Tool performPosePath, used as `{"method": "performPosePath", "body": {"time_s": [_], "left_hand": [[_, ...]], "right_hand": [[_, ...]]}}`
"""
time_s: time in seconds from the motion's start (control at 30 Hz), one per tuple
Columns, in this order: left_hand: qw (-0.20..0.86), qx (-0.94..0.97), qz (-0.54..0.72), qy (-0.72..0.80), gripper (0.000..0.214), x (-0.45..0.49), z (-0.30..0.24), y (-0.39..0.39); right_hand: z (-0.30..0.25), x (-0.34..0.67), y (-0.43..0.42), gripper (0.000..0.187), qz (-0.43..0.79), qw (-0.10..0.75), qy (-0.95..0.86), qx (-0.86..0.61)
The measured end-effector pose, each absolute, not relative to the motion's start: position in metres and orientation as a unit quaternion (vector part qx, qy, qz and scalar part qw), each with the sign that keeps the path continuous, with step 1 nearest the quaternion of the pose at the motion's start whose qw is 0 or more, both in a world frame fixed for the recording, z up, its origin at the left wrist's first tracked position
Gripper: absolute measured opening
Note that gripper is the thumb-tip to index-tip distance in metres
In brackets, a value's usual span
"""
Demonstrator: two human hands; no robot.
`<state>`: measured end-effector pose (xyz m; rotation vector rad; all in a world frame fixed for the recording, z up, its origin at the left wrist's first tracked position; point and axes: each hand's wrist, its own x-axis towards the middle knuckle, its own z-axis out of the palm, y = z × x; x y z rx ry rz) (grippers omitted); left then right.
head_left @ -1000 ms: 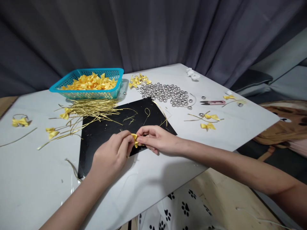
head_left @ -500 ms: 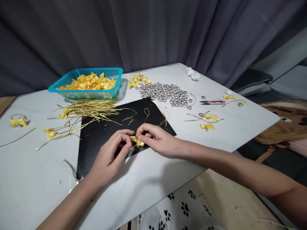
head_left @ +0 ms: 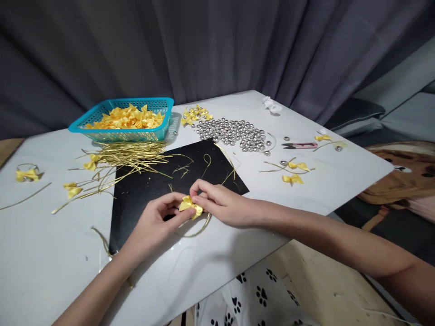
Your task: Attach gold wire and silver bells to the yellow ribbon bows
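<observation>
Between my two hands is a yellow ribbon bow [head_left: 187,203], held over the front edge of a black mat [head_left: 136,199]. My left hand [head_left: 165,213] pinches the bow from the left, its thumb on the front. From the right, my right hand [head_left: 217,199] is closed with thumb and fingertips at the bow's upper right side. A gold cord [head_left: 200,232] curves below the bow, between the hands and the white table [head_left: 163,280]. My fingers hide where the cord meets the bow.
A blue basket [head_left: 125,132] of yellow bows stands at the back left, with a pile of gold cords [head_left: 132,156] before it. Silver beads [head_left: 234,132] lie spread at the back middle. Pink-handled snips [head_left: 301,146] and loose bows [head_left: 292,179] lie to the right.
The bow has turned to face me more fully, and my left thumb now presses its front. A curved gold cord now shows below my hands.
</observation>
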<state>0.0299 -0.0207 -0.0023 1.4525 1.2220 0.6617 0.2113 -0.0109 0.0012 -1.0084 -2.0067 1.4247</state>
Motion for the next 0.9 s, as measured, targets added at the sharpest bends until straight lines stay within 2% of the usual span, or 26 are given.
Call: {"method": "performPosePath", "body": {"time_s": [0.13, 0.23, 0.33, 0.6, 0.9], "left_hand": [[0.543, 0.579, 0.320, 0.518, 0.023, 0.026, 0.000, -0.018], [0.551, 0.531, 0.365, 0.530, 0.025, 0.019, -0.002, -0.013], [0.572, 0.469, 0.387, 0.551, 0.029, 0.013, -0.003, -0.009], [0.584, 0.466, 0.387, 0.541, 0.028, 0.010, -0.005, -0.006], [0.557, 0.502, 0.358, 0.556, 0.029, 0.011, 0.001, -0.006]], "right_hand": [[0.006, 0.218, -0.006, 0.021, 0.515, 0.218, -0.735, -0.382], [0.017, 0.232, 0.002, 0.026, 0.505, 0.175, -0.752, -0.387], [0.033, 0.253, 0.010, 0.029, 0.485, 0.172, -0.752, -0.412], [0.054, 0.287, 0.024, 0.031, 0.447, 0.166, -0.775, -0.415], [0.062, 0.312, 0.050, 0.030, 0.466, 0.088, -0.747, -0.465]]}}
